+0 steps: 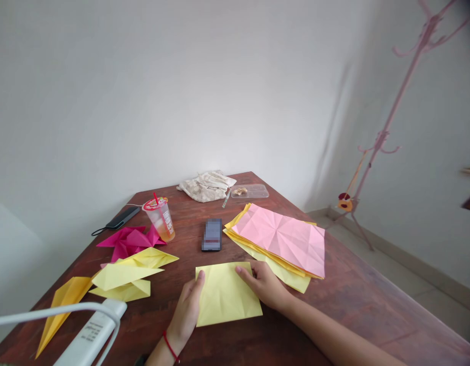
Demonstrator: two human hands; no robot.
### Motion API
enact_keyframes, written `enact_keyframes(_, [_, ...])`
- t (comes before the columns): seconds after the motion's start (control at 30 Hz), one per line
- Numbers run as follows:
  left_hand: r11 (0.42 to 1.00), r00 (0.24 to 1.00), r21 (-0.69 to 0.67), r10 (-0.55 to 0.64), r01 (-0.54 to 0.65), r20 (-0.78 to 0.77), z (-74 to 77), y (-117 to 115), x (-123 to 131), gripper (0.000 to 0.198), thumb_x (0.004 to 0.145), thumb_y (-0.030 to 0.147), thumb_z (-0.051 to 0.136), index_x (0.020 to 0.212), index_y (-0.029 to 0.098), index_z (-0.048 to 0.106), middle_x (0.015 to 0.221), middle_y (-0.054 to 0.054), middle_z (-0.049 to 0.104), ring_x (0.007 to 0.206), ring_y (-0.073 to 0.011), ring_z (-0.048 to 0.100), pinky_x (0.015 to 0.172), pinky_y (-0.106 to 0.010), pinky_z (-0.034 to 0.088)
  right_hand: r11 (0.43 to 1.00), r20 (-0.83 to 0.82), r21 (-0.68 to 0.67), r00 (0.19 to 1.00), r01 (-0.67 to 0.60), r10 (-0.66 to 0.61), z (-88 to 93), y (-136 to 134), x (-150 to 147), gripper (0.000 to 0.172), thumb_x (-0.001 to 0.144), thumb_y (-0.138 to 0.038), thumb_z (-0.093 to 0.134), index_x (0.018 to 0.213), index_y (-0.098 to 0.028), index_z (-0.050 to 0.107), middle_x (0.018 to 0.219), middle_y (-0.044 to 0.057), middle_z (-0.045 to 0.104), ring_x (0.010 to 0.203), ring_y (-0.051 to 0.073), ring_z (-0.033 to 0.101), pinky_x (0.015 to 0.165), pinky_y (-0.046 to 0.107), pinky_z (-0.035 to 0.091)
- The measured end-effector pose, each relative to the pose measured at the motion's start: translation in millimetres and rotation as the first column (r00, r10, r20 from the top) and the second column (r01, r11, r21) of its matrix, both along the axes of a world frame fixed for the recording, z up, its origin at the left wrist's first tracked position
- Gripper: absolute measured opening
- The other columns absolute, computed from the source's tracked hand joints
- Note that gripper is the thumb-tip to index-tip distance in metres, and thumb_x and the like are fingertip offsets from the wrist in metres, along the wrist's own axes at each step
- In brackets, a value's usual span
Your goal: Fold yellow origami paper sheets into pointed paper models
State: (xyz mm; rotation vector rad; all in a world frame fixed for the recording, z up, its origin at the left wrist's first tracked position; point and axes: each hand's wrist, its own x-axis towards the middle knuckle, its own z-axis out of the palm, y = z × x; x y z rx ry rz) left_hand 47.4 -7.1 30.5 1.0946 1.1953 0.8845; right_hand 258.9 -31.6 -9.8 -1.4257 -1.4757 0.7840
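A pale yellow sheet of paper (pixel 229 297), folded to a near-rectangle with faint creases, is held between my two hands above the near part of the table. My left hand (pixel 187 305) grips its left edge, thumb on top and fingers hidden behind. At the upper right corner, my right hand (pixel 263 284) pinches it with the thumb lying on the front face. A red string bracelet circles my left wrist. Just to the right lies a stack of creased paper sheets (pixel 280 236), pink on top with yellow ones beneath.
A phone (pixel 212 235) lies mid-table. On the left are a drink cup (pixel 160 221), magenta folded paper (pixel 131 243), yellow folded pieces (pixel 133 274), a black power bank (pixel 123 217) and a white power strip (pixel 93 333) with its cable. Farther back sit a cloth (pixel 206 186) and a clear tray (pixel 255 191).
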Motion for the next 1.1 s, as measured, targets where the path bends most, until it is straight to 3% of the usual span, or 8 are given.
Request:
enact_keyframes(0.17, [0.995, 0.994, 0.021, -0.101, 0.1, 0.048, -0.7, 3.4, 2.8, 0.05, 0.068, 0.067, 0.074, 0.078, 0.018, 0.078, 0.078, -0.009, 0.078, 0.101, -0.0395, 0.071, 0.09, -0.046, 0.057, 0.998, -0.029, -0.032, 0.998, -0.049, 0.048, 3.2, -1.1, -0.5, 0.05, 0.094, -0.057, 0.049, 0.062, -0.02, 0.038, 0.062, -0.001, 0.046, 0.057, 0.012, 0.041, 0.052, 0.025, 0.03])
enact_keyframes(0.47, [0.991, 0.991, 0.022, -0.135, 0.134, 0.025, -3.2, 5.0, 3.2, 0.052, 0.066, 0.07, 0.073, 0.079, 0.02, 0.079, 0.073, -0.007, 0.077, 0.097, -0.0395, 0.072, 0.082, -0.044, 0.059, 0.997, 0.02, 0.011, 0.997, -0.075, 0.075, 2.3, -1.4, 1.0, 0.043, 0.097, -0.05, 0.048, 0.067, -0.018, 0.048, 0.066, 0.001, 0.055, 0.061, 0.014, 0.049, 0.056, 0.026, 0.033])
enact_keyframes(0.83, [0.983, 0.985, 0.066, -0.174, 0.173, 0.005, 5.2, 0.1, 4.9, 0.059, 0.069, 0.074, 0.067, 0.082, 0.017, 0.077, 0.077, -0.009, 0.077, 0.099, -0.0408, 0.071, 0.083, -0.046, 0.058, 0.998, -0.003, 0.022, 0.998, -0.067, 0.067, -2.2, 0.5, 1.3, 0.043, 0.096, -0.051, 0.05, 0.07, -0.017, 0.053, 0.067, 0.001, 0.057, 0.061, 0.014, 0.05, 0.055, 0.026, 0.034])
enact_keyframes(1.1, [0.981, 0.98, 0.062, -0.186, 0.182, 0.067, -4.6, 9.0, -1.0, 0.059, 0.067, 0.07, 0.074, 0.084, 0.013, 0.077, 0.081, -0.011, 0.078, 0.101, -0.0414, 0.07, 0.09, -0.045, 0.056, 0.994, 0.016, 0.008, 0.994, -0.108, 0.108, 0.6, -1.7, 0.8, 0.046, 0.096, -0.054, 0.047, 0.071, -0.017, 0.055, 0.069, 0.003, 0.061, 0.063, 0.016, 0.053, 0.056, 0.026, 0.038])
